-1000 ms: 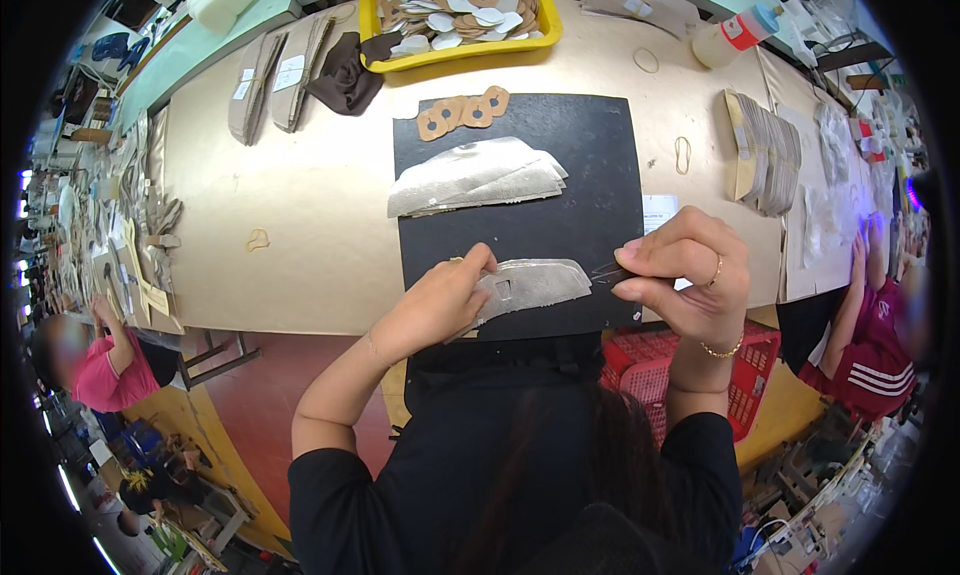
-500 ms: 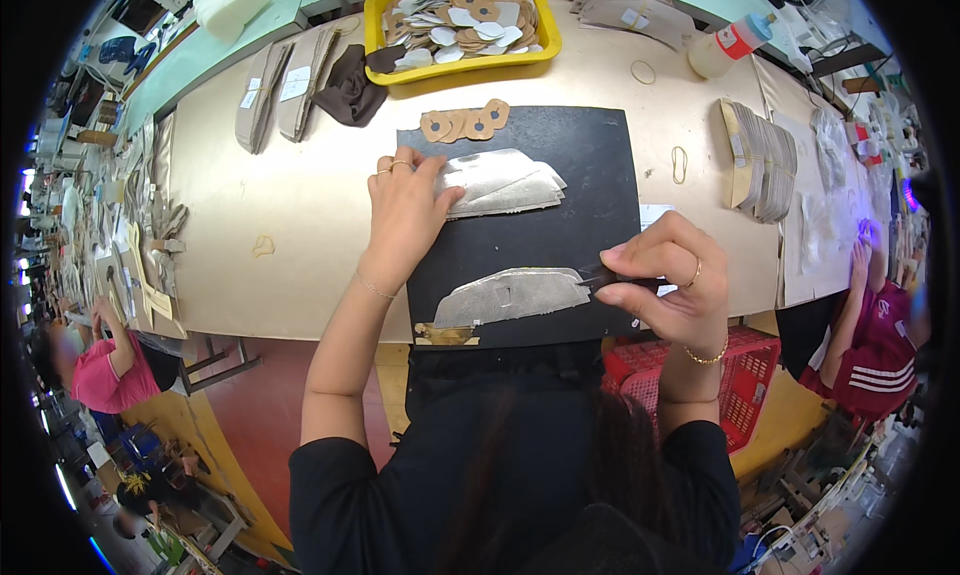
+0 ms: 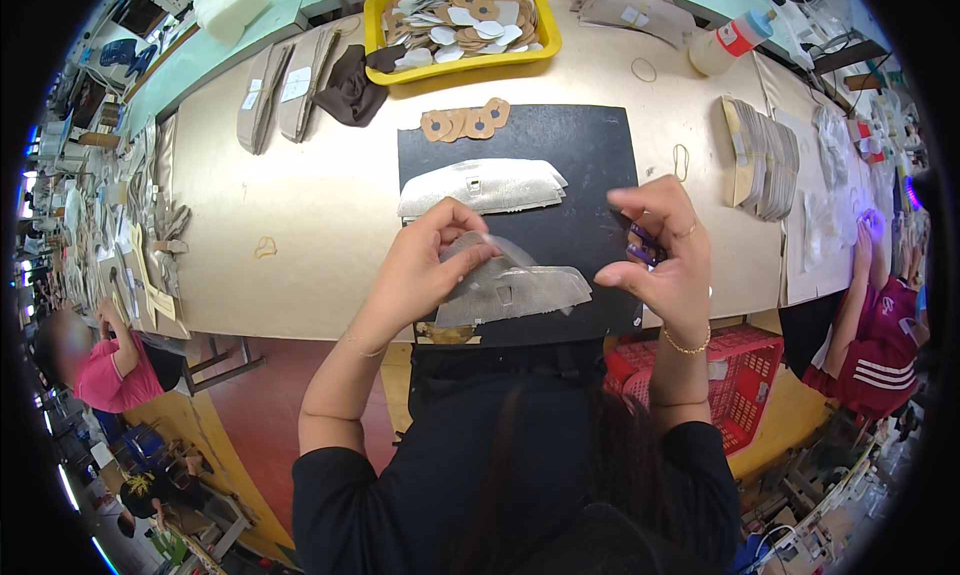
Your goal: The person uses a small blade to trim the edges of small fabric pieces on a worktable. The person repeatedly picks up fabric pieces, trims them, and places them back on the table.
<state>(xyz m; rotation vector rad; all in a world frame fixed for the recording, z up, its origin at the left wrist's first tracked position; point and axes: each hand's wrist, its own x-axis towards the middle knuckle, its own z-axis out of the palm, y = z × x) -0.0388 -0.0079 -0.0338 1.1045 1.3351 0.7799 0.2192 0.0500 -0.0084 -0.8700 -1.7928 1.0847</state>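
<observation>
Our left hand [image 3: 425, 265] is pinching one gray panel [image 3: 463, 243] over matching panels [image 3: 540, 287]; our spread right hand [image 3: 677, 257] is holding a purple-handled tool [image 3: 645, 245], presumably leaving thumb and forefinger free.

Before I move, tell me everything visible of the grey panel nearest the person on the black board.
The grey panel looks thin and textured, long, with a curved upper edge and a small rectangular opening near its middle. Its right end shows stepped edges. It lies flat on the black board, toward the person. A blurred sheet pinched in the left hand overlaps its upper left; contact is unclear.
</observation>
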